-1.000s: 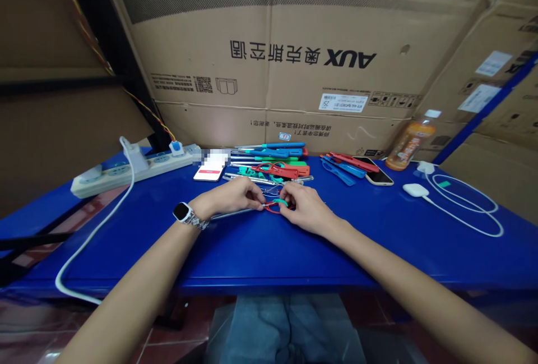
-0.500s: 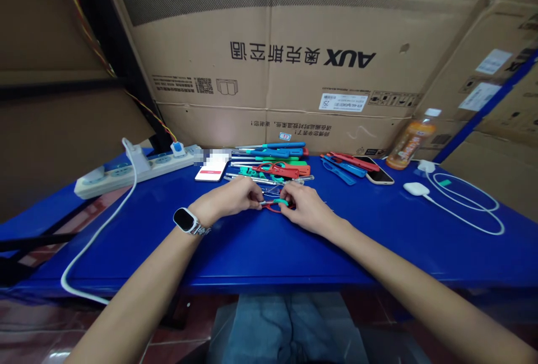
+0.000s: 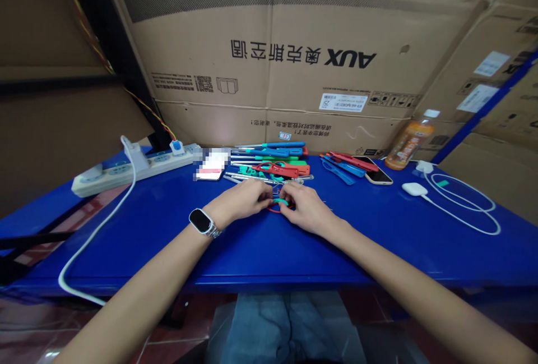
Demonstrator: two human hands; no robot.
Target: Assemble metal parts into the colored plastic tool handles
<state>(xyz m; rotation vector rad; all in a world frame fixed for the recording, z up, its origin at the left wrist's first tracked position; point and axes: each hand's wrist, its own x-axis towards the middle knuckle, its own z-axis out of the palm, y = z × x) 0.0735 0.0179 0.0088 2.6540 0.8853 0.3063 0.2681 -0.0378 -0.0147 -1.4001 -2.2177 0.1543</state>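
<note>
Head view: left hand and right hand meet on the blue table. Both pinch 1 teal-and-red looped tool, just before the tool pile. It looks like fine fiddling with the tool's parts; moving on calls for a steady two-handed pinch.

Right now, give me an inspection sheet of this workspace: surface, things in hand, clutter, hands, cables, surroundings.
Surface: blue table, tools along its far edge.
Things in hand: teal and red tool, low over the table between both hands.
Clutter: pile of coloured tools, phone, orange bottle.
Hands: left hand, with a watch, and right hand; fingers closed on the tool.
Cables: power strip with a white cable running off the front edge; charger cable coiled at right.
Surroundings: cardboard boxes behind the table.
</note>
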